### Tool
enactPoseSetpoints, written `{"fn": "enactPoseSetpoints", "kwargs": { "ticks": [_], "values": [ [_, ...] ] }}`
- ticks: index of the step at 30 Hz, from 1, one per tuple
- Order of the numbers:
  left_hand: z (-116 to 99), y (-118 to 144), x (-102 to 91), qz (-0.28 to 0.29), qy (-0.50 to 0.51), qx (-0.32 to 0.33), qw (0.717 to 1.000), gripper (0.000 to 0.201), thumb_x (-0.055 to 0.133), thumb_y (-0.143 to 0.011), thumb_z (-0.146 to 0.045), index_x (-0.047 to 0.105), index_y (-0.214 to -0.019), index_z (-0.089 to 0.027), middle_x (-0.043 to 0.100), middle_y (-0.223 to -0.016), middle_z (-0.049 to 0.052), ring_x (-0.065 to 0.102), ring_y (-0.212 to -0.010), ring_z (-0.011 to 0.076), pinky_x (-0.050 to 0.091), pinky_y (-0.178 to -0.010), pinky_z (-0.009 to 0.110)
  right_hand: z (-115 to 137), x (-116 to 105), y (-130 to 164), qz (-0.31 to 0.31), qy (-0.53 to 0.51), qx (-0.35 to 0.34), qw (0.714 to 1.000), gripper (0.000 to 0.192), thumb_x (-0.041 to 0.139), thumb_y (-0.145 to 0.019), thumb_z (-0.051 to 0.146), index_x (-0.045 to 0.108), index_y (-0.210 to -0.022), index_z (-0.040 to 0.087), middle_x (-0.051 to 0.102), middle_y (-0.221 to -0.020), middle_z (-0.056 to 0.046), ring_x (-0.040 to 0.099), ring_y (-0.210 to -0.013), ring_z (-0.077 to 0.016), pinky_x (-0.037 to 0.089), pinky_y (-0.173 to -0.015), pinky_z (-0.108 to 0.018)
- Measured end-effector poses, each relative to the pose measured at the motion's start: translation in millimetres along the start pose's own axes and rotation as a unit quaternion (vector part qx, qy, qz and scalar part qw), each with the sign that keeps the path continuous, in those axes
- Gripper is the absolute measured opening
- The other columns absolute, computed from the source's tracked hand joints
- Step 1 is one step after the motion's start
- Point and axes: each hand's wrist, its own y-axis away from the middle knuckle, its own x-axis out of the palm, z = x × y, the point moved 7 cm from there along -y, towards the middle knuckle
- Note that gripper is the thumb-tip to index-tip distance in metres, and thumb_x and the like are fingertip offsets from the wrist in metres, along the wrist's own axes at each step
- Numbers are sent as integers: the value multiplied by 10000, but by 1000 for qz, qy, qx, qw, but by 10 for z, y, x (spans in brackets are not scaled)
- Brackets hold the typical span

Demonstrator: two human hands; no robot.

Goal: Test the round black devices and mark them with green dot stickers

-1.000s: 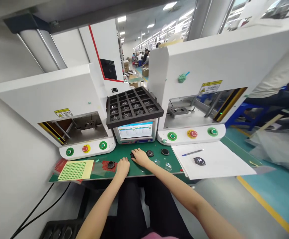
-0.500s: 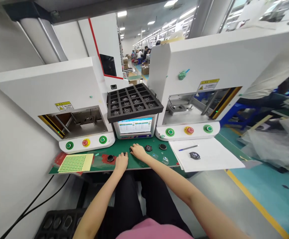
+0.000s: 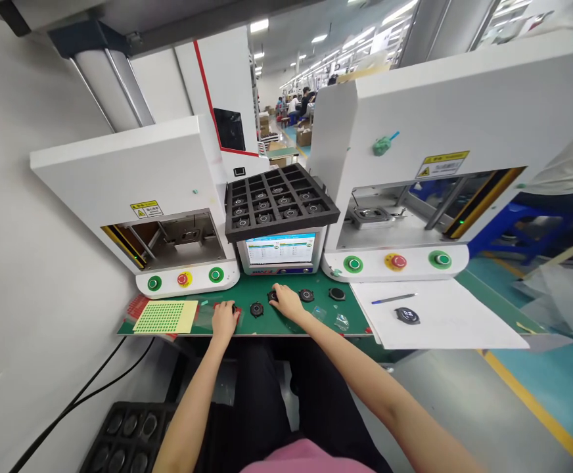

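Your left hand (image 3: pixel 225 320) has its fingers bent down over a left case (image 3: pixel 234 309), a dark watch part by the red sheet (image 3: pixel 238 318), near the front edge of the green counter (image 3: pixel 267 323). Your right hand (image 3: pixel 286 302) curls its fingertips onto the edge of a right case (image 3: pixel 271 296). Your own fingers cover much of both pieces, so I cannot tell whether you are gripping them or only touching them.

Between your hands sits a middle case (image 3: pixel 257 309), flat, its ringed side up; two more dark pieces, a ringed case (image 3: pixel 307 295) and a plain-faced case (image 3: pixel 336 293), lie to the right. That rough row, running side to side, probably keeps each piece within your easy reach. Being round, the pieces show no clear long axis from up here.

The lit case (image 3: pixel 408 316) lies face up on the white paper (image 3: pixel 449 325), near the pen (image 3: pixel 395 298); the paper perhaps guards it from scratches. The black tray (image 3: pixel 281 227) rests over the monitor (image 3: pixel 281 249), sloping toward you, likely so you can see into its pockets while the screen below stays readable.
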Motion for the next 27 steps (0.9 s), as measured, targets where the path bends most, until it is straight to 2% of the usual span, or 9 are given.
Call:
{"fn": "enactPoseSetpoints", "kwargs": {
  "ticks": [3,6,9,12,15,20,24,27],
  "values": [
    [38,-23,0,9,7,4,1000,295,594,-928,-312,602,-1178,-158,625,-1193,94,627,-1045,220,545,-884,433,-22,2,-1,1,-31,9,999,331,595,-943,341,577,-1223,166,601,-1228,-92,621,-1051,-222,543,-884,-434],
    [-36,-11,-34,4,12,18,1000,335,590,-928,-322,580,-1224,-166,592,-1262,107,597,-1118,245,520,-933,468,-47,-1,-11,5,-74,19,997,333,595,-943,342,576,-1227,168,596,-1238,-93,617,-1063,-226,538,-895,-441],
    [-247,20,-16,18,21,61,998,359,587,-928,-342,570,-1243,-171,588,-1272,108,581,-1149,254,502,-957,482,-72,-24,-34,8,-136,27,990,340,599,-940,342,574,-1230,167,592,-1247,-95,612,-1075,-231,533,-904,-449],
    [-494,29,79,52,26,108,992,361,602,-917,-360,583,-1220,-165,612,-1224,100,602,-1107,243,516,-932,468,-120,-61,-48,1,-231,47,972,346,599,-940,342,569,-1238,168,590,-1249,-95,611,-1075,-232,532,-904,-450],
    [-639,-26,173,74,27,118,990,318,603,-919,-342,602,-1177,-156,621,-1197,96,617,-1068,232,533,-901,451,-194,-54,-13,0,-356,83,931,347,587,-947,349,564,-1242,166,602,-1221,-92,627,-1033,-219,547,-873,-431],
    [-683,-188,264,89,63,104,989,318,600,-922,-332,597,-1180,-146,623,-1188,97,628,-1037,226,543,-881,444,-256,52,224,33,-548,127,826,315,583,-951,354,585,-1197,157,625,-1164,-83,644,-967,-195,565,-822,-393],
    [-553,-270,272,81,135,79,984,289,591,-929,-329,607,-1154,-148,639,-1148,87,641,-990,207,554,-854,420,-306,61,527,38,-632,156,758,300,575,-951,382,610,-1125,139,663,-1059,-68,662,-891,-175,566,-785,-369],
    [-311,-301,212,51,206,48,976,241,586,-933,-325,630,-1090,-147,657,-1089,74,648,-947,188,560,-831,393,-399,-23,768,20,-647,176,742,357,676,-830,453,659,-1016,149,704,-885,-44,671,-808,-177,540,-725,-307]
  ]
}}
